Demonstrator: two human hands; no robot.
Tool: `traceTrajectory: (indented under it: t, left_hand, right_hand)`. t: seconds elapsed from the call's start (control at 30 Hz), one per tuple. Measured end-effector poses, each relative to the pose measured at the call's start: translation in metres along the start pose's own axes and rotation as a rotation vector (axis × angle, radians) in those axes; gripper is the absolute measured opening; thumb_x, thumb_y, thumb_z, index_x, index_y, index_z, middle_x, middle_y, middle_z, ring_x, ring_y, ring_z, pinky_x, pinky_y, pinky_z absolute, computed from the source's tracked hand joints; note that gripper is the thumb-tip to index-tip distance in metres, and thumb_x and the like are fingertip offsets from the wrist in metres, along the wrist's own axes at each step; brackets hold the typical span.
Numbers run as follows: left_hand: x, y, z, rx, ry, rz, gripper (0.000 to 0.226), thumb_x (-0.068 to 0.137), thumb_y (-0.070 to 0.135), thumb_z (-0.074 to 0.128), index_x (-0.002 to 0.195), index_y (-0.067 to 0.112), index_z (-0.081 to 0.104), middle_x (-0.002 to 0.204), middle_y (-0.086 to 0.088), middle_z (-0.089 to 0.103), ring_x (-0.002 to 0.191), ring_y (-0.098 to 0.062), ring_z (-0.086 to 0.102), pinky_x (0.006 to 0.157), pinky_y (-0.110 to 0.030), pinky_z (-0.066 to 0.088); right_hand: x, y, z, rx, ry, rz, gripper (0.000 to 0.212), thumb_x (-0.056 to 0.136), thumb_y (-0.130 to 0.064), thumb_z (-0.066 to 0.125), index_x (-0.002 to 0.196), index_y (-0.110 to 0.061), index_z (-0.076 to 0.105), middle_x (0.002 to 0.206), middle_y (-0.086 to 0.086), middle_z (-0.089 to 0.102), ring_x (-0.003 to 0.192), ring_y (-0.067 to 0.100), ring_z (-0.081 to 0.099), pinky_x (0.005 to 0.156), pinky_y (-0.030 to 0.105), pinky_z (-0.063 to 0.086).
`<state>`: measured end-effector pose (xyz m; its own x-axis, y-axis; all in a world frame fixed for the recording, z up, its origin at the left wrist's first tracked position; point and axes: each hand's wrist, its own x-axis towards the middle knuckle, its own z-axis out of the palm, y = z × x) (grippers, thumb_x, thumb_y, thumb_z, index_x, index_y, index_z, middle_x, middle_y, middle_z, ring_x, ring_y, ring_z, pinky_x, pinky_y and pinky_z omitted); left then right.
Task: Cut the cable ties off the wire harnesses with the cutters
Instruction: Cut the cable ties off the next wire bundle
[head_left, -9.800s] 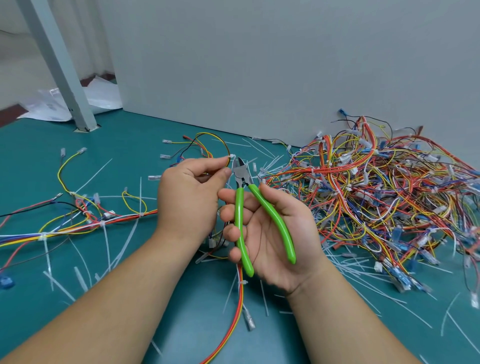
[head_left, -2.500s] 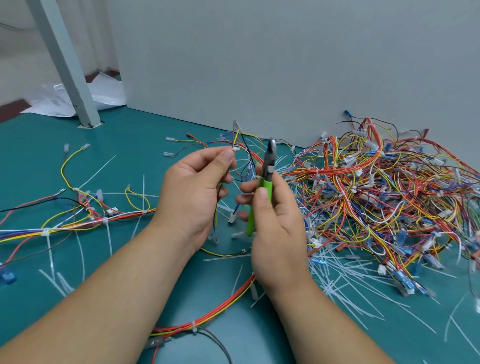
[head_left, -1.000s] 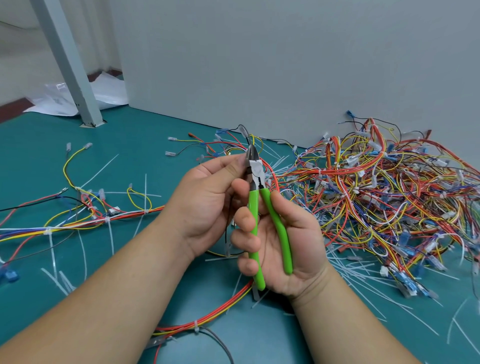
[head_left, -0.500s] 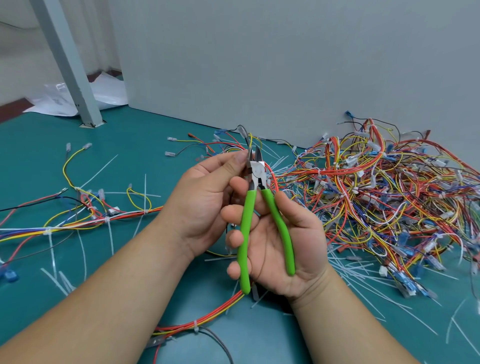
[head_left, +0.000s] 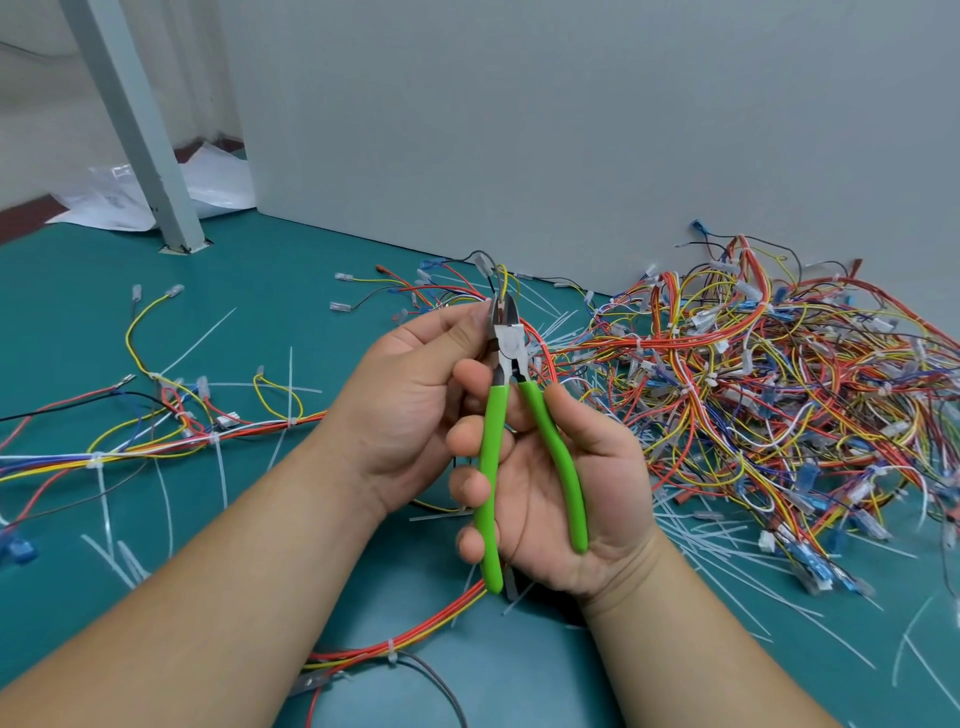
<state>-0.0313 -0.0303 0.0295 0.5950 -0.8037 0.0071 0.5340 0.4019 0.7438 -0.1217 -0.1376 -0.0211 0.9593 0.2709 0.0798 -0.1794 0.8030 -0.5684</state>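
Harness pile (head_left: 779, 374) right, post (head_left: 137, 130) far left

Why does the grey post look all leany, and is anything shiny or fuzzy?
In the head view the wide-angle lens probably tilts the grey post near the left edge; the light there is soft and even, with one small dark shadow under the right hand; the cutters look sharp, their metal head slightly shiny; the wire pile looks a little soft.

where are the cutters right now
The cutters sit centre of the head view, upright in the right hand, tips up against the wires pinched by the left hand, with the big wire pile to their right.
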Motion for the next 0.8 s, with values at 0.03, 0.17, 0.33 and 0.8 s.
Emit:
traceTrajectory:
  t: [0.03,0.17,0.33,0.8]
  left_hand:
    - [0.0001,0.0001,-0.0002,0.004,0.0,0.0,0.017,0.089,0.028,0.059,0.084,0.013,0.062,0.049,0.003,0.045,0.026,-0.003,0.034,0.03,-0.013,0.033]
    - [0.0013,-0.0003,-0.0007,0.033,0.028,0.031,0.016,0.088,0.028,0.06,0.086,0.013,0.064,0.055,0.001,0.055,0.031,-0.004,0.043,0.032,-0.014,0.036]
    - [0.0018,0.0,-0.0014,0.039,0.015,0.048,0.015,0.086,0.028,0.06,0.085,0.013,0.065,0.061,0.0,0.061,0.04,-0.006,0.049,0.035,-0.013,0.038]
    - [0.0017,-0.0015,-0.0045,0.032,-0.001,0.024,0.019,0.093,0.029,0.058,0.081,0.016,0.065,0.053,0.002,0.048,0.027,-0.006,0.038,0.033,-0.014,0.035]
  right_hand:
    - [0.0002,-0.0001,0.0,-0.002,0.002,-0.002,0.051,0.102,-0.041,0.052,0.144,-0.013,0.057,0.121,0.014,0.072,0.098,0.028,0.07,0.081,0.048,0.061]
    - [0.0007,-0.0011,0.0006,0.003,0.0,-0.018,0.05,0.102,-0.041,0.053,0.144,-0.014,0.058,0.12,0.013,0.072,0.097,0.027,0.07,0.08,0.047,0.061]
    - [-0.0012,-0.0029,0.0002,0.01,-0.012,0.0,0.051,0.102,-0.041,0.052,0.145,-0.013,0.057,0.126,0.016,0.071,0.1,0.028,0.071,0.082,0.05,0.061]
    - [0.0006,-0.0005,-0.0018,-0.013,0.012,-0.009,0.048,0.102,-0.041,0.055,0.141,-0.015,0.06,0.113,0.011,0.071,0.093,0.025,0.07,0.077,0.045,0.061]
